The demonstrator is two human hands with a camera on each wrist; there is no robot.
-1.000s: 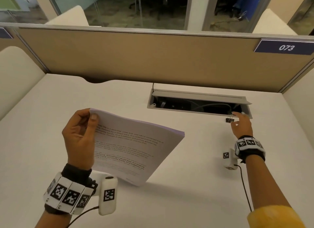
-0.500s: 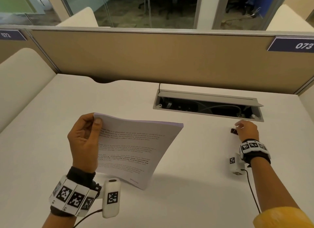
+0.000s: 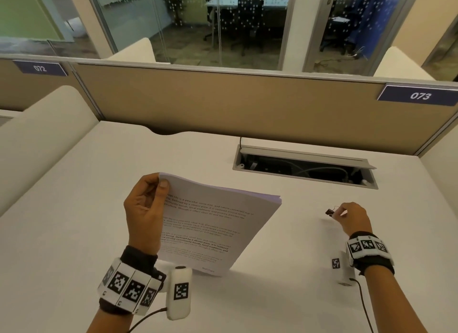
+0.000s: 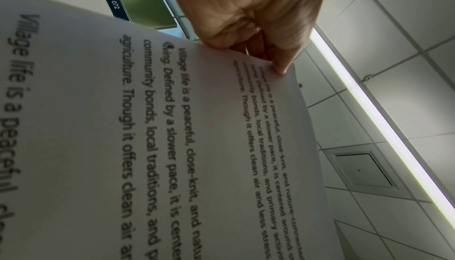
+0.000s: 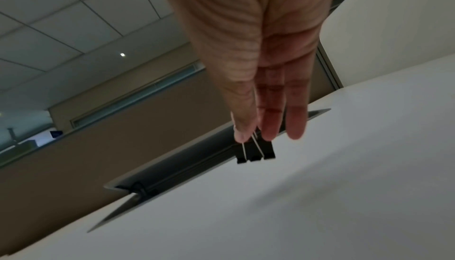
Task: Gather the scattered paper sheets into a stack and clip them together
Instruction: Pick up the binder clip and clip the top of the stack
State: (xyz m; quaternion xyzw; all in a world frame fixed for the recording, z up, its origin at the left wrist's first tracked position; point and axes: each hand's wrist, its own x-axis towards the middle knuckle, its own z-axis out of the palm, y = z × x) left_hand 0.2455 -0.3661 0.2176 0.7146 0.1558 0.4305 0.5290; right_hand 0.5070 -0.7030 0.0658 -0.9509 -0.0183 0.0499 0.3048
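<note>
A stack of printed paper sheets (image 3: 213, 223) is held tilted above the white desk (image 3: 74, 233), its lower corner near the desk surface. My left hand (image 3: 146, 208) grips the stack's upper left corner, thumb on top; the same stack (image 4: 172, 147) fills the left wrist view under my left hand (image 4: 258, 30). To the right, my right hand (image 3: 352, 218) pinches the wire handles of a small black binder clip (image 3: 329, 212), lifted off the desk. The right wrist view shows the binder clip (image 5: 256, 153) hanging from the fingertips of my right hand (image 5: 258, 108).
An open cable tray (image 3: 304, 169) is recessed in the desk behind the hands. A tan partition (image 3: 223, 104) closes the desk's far side, with padded side panels (image 3: 37, 134) at the left and right.
My right hand took the binder clip from beside the cable tray, lifted it and drew it back toward me and left. The left hand keeps holding the stack.
</note>
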